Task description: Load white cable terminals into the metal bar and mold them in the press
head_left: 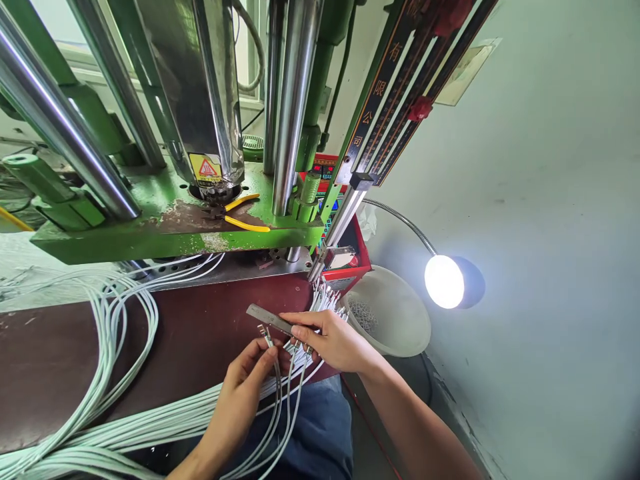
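Observation:
My left hand (250,367) is closed, pinching a white cable near its end, where a small metal connector (265,332) sticks up. In my right hand (327,337) is a flat grey metal strip (270,318), gripped between thumb and fingers and pointing left above the connector. More cable ends with metal tips show under the right hand's fingers; whether the fingers hold them too is unclear. Loose white cables (295,407) hang down between the hands over my lap. A thick bundle of white cables (165,421) runs along the table edge, its connector ends (325,297) fanned out beyond my right hand.
A green press (150,243) with steel columns stands behind the brown table (200,320). Yellow-handled pliers (245,223) lie on its plate. Coiled cables (107,333) cover the table's left. At right are a white bucket (400,320) with scraps and a lit lamp (444,281).

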Tool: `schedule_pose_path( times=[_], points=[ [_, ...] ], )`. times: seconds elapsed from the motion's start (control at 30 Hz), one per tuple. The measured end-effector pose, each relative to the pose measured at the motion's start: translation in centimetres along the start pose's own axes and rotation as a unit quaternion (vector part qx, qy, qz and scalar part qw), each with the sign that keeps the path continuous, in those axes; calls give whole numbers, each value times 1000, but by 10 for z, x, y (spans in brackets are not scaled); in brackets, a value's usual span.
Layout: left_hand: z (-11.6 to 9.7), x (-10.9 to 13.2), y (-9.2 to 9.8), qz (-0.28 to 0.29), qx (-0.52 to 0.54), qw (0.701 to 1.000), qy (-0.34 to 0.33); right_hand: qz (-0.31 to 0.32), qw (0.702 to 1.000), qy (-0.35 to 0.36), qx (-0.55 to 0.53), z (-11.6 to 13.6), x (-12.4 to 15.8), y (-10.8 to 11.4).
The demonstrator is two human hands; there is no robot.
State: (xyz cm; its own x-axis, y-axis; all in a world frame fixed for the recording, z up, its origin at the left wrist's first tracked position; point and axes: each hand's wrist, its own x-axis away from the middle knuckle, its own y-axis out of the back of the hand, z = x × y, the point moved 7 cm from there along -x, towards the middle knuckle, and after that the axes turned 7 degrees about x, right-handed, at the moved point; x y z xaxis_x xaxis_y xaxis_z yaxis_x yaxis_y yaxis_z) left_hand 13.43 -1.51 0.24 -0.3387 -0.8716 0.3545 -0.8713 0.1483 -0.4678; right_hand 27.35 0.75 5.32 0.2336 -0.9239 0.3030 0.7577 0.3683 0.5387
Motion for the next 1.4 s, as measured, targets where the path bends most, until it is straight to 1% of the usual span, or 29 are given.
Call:
schedule_pose_path(
  times=[0.07, 0.2, 0.33, 0.5, 0.57, 0.63, 0.7, 0.77, 0.87, 0.97, 1.1, 1.23, 1.3, 1.4],
  points=[
    [-6, 3, 0, 7, -5, 1000, -13, 3, 1000, 4, 2, -2, 1, 3],
    [-12, 4, -7, 18, -21, 1000, -11, -16, 999, 30, 27, 0, 2, 12],
    [-9, 1, -11, 18, -11, 1000, -8, -28, 998, 43, 24, 3, 3, 15],
    [-8, 0, -8, 2, -24, 1000, -16, -20, 999, 33, 20, 5, 4, 12],
    [-7, 1, -10, 26, -24, 999, -1, -21, 999, 31, 19, 7, 4, 12],
    [-7, 1, -15, 66, -12, 998, 15, -13, 1000, 25, 1, 7, 4, 9],
    [-6, 1, -17, 84, 8, 996, 26, 1, 999, 16, -30, 6, 4, 5],
    [-5, 0, -14, 70, 16, 997, 25, 13, 998, 9, -55, 4, 3, 1],
    [-6, 0, -12, 45, -14, 999, 14, 17, 998, 6, -63, 3, 1, -2],
    [-9, 2, -12, 34, -41, 999, 3, 14, 999, 1, -52, 4, 1, -3],
    [-15, 3, -14, 31, -50, 998, -15, 13, 999, 9, -29, 10, 4, -5],
    [-17, 2, -12, 20, -65, 998, -10, -6, 1000, 22, 13, 14, 6, -1],
    [-17, 2, -13, 35, -72, 997, -1, 15, 999, 43, 10, 14, 5, -1],
    [-14, 0, -16, 86, -62, 994, 18, 64, 995, 69, -22, 11, 2, -3]
  ],
)
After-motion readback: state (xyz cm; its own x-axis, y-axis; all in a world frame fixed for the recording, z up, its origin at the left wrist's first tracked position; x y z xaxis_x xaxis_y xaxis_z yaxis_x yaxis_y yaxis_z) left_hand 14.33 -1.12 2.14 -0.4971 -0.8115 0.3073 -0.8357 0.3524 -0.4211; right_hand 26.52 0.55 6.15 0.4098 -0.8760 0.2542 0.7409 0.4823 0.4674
